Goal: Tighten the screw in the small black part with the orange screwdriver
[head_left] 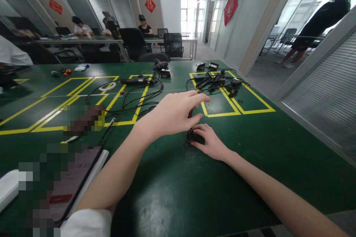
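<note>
My left hand (pixel 178 113) is in the middle of the view, back of the hand up. Its thumb and forefinger reach out to the right. In the crook between them a dark upright piece (pixel 190 113) shows, mostly covered by the fingers. Just below, my right hand (pixel 211 141) rests low on the table, its fingers closed round a small black part (pixel 198 139) with a rounded end. A short stem (pixel 191 132) rises at that end towards my left thumb. Whether the dark piece and the black part are joined, I cannot tell.
Tangled black cables (pixel 219 81) lie on the yellow-taped green table (pixel 250 148) ahead. More cables, a white tape roll (pixel 108 86) and a dark handheld tool (pixel 160 64) lie farther left. A tablet-like device (pixel 75 181) lies beside my left forearm. People sit beyond.
</note>
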`<state>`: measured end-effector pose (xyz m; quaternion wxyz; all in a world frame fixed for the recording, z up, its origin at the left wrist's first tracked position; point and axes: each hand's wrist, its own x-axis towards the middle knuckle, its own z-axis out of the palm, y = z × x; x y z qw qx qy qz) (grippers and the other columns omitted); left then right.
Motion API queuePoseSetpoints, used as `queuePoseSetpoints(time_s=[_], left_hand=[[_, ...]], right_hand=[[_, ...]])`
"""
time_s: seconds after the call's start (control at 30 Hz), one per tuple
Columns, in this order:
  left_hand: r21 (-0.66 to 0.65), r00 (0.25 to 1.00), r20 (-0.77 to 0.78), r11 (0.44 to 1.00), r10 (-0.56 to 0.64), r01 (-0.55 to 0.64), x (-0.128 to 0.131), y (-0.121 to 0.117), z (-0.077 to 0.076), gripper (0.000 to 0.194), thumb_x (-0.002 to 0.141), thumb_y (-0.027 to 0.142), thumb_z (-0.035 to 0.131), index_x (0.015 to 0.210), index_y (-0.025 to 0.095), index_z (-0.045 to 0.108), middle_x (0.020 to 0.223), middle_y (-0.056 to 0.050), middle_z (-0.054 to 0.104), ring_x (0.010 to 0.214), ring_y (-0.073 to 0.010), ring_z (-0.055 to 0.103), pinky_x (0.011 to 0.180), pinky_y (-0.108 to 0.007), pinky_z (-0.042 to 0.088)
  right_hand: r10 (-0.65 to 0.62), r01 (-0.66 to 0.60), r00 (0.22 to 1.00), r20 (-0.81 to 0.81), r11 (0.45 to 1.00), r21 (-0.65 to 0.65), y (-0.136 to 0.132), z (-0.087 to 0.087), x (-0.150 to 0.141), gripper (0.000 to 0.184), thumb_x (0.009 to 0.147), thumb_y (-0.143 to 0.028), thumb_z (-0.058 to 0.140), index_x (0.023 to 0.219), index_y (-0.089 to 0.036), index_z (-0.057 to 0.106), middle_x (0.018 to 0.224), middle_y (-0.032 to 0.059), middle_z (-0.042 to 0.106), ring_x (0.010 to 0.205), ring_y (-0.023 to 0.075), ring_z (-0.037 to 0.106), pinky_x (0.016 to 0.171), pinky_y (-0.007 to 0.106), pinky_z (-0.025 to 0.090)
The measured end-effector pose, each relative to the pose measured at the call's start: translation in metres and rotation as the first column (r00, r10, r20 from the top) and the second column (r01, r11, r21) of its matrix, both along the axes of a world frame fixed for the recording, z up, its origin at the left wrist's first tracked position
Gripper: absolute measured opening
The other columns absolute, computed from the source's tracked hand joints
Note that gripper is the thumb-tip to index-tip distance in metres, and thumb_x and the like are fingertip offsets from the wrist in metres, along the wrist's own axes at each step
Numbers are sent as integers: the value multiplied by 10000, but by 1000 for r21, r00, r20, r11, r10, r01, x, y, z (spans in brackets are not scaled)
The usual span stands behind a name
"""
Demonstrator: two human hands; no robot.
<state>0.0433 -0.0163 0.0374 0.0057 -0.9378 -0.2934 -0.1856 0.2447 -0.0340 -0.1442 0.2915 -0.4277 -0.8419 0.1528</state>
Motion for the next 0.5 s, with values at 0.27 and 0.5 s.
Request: queuePoseSetpoints(time_s=[0.27,0.5], left_hand=[[15,1000,2,1000,2,-2,1,-1,-1,374,943,172,482,1292,229,601,1182,-61,664,858,-178,666,696,-279,477],[14,998,-34,999,-51,51,5,-2,-1,367,886,115,503,1219,197,632,1141,-61,671,890,-185,662,721,-287,471]], right_hand=[[-3,3,1000,7,1000,-1,0,-2,1,218,907,-283,733,1105,-207,682,1233,114,656,1123,303,569,965,518,489],[-14,14,1000,9,1000,-7,0,-3,0,255,905,-264,731,1149,-214,675,1238,105,652,1123,310,556,960,520,491]])
